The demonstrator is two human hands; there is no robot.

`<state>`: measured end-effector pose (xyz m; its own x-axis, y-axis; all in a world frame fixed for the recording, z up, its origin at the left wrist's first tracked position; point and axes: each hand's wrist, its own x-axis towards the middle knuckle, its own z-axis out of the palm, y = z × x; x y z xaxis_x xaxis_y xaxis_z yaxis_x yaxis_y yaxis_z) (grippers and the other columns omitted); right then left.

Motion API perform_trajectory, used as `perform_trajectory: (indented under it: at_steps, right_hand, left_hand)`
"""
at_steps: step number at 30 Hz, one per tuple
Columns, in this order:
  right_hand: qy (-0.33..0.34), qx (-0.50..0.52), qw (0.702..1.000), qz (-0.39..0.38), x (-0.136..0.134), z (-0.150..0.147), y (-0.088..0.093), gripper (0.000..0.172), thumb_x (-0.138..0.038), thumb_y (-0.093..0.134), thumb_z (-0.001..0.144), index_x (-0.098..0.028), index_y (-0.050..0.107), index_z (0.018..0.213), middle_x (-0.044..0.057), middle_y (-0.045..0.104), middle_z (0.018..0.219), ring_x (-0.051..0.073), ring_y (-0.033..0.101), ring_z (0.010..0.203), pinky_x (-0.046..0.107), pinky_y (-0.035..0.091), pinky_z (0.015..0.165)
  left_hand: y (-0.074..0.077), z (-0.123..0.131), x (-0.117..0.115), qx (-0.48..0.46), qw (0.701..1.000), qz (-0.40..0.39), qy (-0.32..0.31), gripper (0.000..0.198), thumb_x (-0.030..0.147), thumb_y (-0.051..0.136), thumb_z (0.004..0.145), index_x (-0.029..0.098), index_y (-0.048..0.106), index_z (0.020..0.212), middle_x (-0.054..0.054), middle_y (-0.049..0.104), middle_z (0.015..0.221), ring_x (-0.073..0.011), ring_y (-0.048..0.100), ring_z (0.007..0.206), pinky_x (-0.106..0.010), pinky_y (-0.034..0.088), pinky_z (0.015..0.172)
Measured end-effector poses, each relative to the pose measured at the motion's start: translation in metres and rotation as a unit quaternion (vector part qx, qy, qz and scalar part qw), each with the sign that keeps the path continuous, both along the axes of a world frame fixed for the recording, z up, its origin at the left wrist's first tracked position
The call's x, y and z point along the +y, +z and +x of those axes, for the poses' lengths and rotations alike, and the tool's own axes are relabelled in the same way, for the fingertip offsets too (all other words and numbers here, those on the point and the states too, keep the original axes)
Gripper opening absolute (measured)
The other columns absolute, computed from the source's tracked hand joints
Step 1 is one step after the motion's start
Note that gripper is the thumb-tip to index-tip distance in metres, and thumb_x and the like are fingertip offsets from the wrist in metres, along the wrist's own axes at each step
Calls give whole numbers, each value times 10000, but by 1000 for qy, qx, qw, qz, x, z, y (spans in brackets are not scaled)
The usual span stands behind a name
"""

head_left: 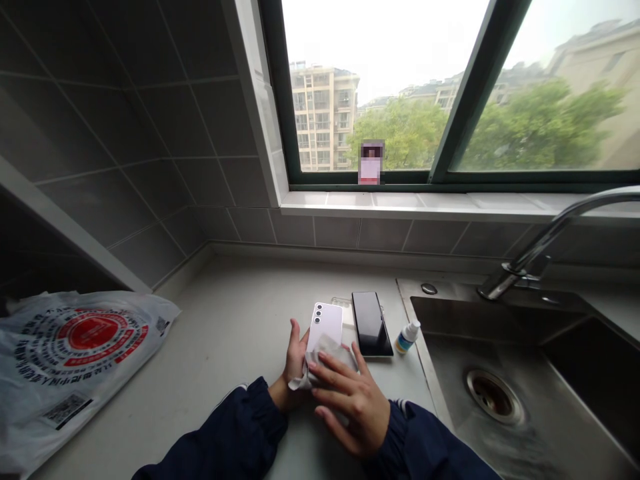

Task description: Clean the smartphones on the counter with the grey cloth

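A pale lilac smartphone (327, 322) lies back side up in my left hand (297, 357), its three camera lenses at the upper left corner. My left thumb sticks up along the phone's edge, and the fingers underneath are hidden. Over the phone's lower half, a thin white cloth (325, 357) is held by my right hand (350, 400), whose fingers stretch across it. Just beyond, a black-screened smartphone (371, 323) rests on the counter, partly over what looks like a clear phone case (341, 303). To its right a small white bottle (407, 337) with a blue label leans or stands tilted in view.
On the right is a steel sink (440, 353) with a drain (495, 397) and a chrome faucet (530, 253). A printed white plastic bag (100, 340) covers the left part of the pale counter (240, 300). Behind runs a tiled wall below a window.
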<state>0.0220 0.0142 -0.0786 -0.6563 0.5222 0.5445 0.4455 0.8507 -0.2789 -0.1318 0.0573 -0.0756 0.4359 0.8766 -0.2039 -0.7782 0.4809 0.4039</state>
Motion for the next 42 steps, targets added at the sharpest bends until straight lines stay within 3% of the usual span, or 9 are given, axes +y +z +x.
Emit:
perform_trajectory:
  at_steps: [9,15,20,25,33,42]
  right_hand:
    - [-4,7,1000,-24,12,17,5,281,-241,526,911,-286,666,1150,26,630,1318,231,477,1343,537,-16,1196]
    - [8,18,998,-56,10,16,3,543,-224,482,918,-182,404,1454,85,598,1354,215,388,1405,518,66,1206]
    - [-9,-7,1000,-7,7,9,-6,383,-208,494,944,-216,547,1323,59,540,1418,219,355,1422,519,57,1207]
    - [-48,9,998,39,8,5,-14,266,-218,521,960,-234,640,1197,84,532,1424,240,412,1388,542,112,1200]
    - [-70,12,996,57,5,0,-16,324,-202,547,935,-184,614,1252,108,552,1399,259,428,1375,550,131,1201]
    - [-90,-7,992,84,3,-3,-15,366,-209,523,954,-122,554,1308,120,534,1412,242,392,1399,495,9,1218]
  left_hand:
    - [1,-2,2,-10,1000,14,-17,861,728,297,876,82,427,1431,-238,665,1194,-348,668,1033,-484,469,957]
    - [0,-5,1,-6,999,19,-36,888,740,304,866,57,441,1417,-247,645,1232,-375,620,1126,-503,394,1036]
    - [-3,-5,-1,9,999,11,-31,868,744,332,858,78,467,1398,-227,662,1209,-367,625,1121,-498,392,1041]
    - [-2,1,-3,19,1000,12,-15,818,723,348,867,115,464,1403,-213,668,1191,-347,634,1103,-487,416,1021]
    - [-4,6,-5,19,999,30,-11,797,730,401,843,180,451,1416,-181,681,1150,-321,654,1056,-474,468,969]
    - [-4,4,-4,24,999,31,-9,789,709,332,880,154,422,1435,-190,682,1158,-310,652,1075,-458,444,1008]
